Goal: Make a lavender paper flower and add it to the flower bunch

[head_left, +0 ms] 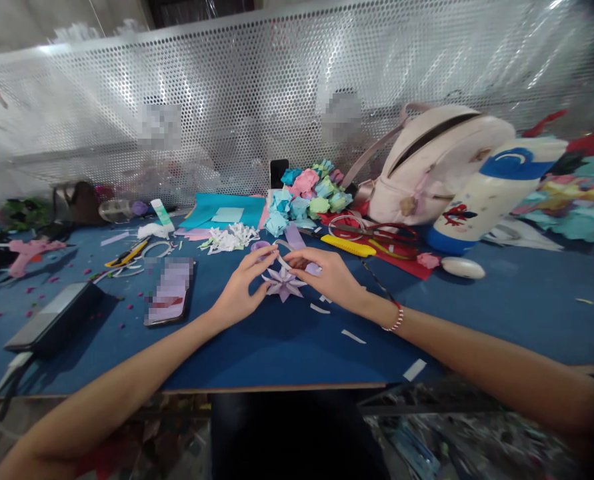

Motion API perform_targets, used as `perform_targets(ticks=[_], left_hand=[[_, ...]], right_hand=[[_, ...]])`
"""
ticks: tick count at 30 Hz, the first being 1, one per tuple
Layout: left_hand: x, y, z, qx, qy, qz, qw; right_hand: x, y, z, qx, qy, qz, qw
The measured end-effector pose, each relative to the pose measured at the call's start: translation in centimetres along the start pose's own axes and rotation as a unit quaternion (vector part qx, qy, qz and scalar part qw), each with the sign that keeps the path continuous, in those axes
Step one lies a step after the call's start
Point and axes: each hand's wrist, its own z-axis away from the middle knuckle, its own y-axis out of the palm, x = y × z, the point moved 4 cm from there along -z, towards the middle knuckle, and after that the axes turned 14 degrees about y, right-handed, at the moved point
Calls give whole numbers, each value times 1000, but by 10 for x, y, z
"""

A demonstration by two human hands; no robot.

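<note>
My left hand point(244, 285) and my right hand point(327, 279) meet over the middle of the blue table. Between their fingertips is a thin, pale paper strip point(283, 263), bent into a curve, and both hands pinch it. Just below the fingers lies a light purple folded paper flower point(285, 287) with pointed petals. It cannot be made out whether the strip touches the flower. A roll of purple tape or paper point(260, 247) sits behind my left fingers, partly hidden. Small white paper scraps point(320, 309) are scattered beside my right wrist.
A phone point(171, 291) and a power bank point(57, 317) lie to the left, near a pink glue gun point(29, 255). Behind are shredded paper point(231, 237), crumpled paper flowers point(309, 193) and a yellow cutter point(347, 246). A backpack point(431, 167) and a bottle point(491, 197) stand at right.
</note>
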Motion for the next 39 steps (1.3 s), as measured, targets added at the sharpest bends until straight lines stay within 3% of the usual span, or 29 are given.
perform_targets(ticks=[7,21,32,39], left_hand=[[-8,-2,-5,-18,-14,72,997],[-4,-4,-2,-52,-48,112,991],[6,-7,0,-93,-141,189,967],[-5,-1,-4,-70,-84,141,984]], right_hand=[[5,-2,-1,-9,-11,-1,1000],[8,-2,-2,-10,-16,14,1000],[7,2,-2,10,-43,77,996],[5,2,-3,1,-41,65,997]])
